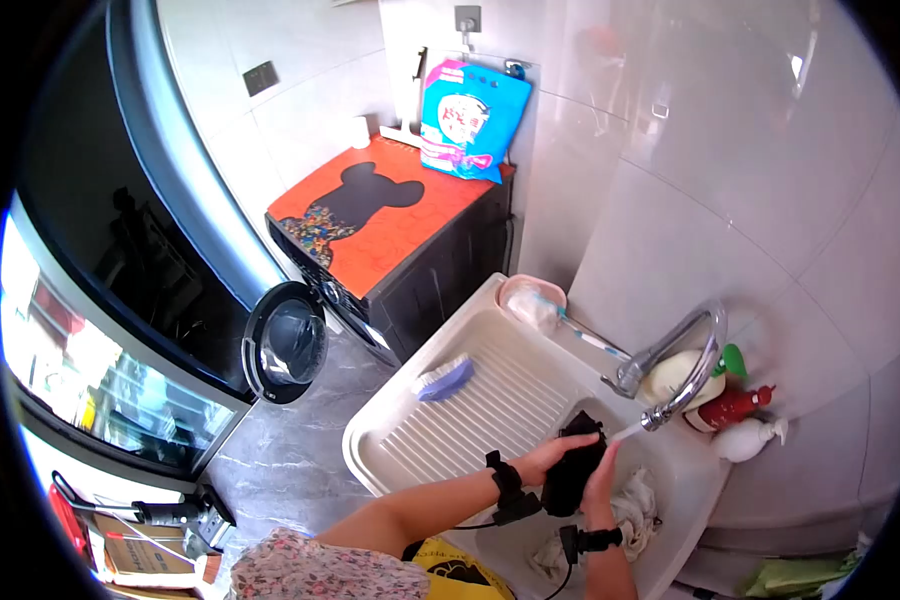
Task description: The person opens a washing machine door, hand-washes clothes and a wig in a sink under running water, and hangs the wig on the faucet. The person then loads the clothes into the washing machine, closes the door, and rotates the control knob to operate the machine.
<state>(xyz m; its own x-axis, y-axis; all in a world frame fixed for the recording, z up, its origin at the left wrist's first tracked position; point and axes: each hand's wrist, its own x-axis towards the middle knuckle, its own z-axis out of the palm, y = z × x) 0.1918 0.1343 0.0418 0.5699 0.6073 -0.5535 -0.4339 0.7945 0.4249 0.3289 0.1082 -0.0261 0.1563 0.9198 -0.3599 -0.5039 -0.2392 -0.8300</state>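
Note:
Both my hands are over the laundry sink (410, 420), closed around a dark bundle that looks like a black cloth (570, 475). My left hand (545, 458) grips it from the left, and my right hand (598, 485) from the right. Water from the chrome faucet (685, 385) runs onto the cloth's upper end and my right fingers. Below, wet white cloth (638, 510) lies in the basin, partly hidden by my right arm. A purple scrub brush (448, 380) rests on the ridged washboard to the left.
Several pump bottles (735, 405) stand behind the faucet. At the sink's far corner sits a pink basin (545, 290). Beyond, an open-doored washing machine (285, 340) carries a red mat (395, 235) and a blue detergent bag (470, 120).

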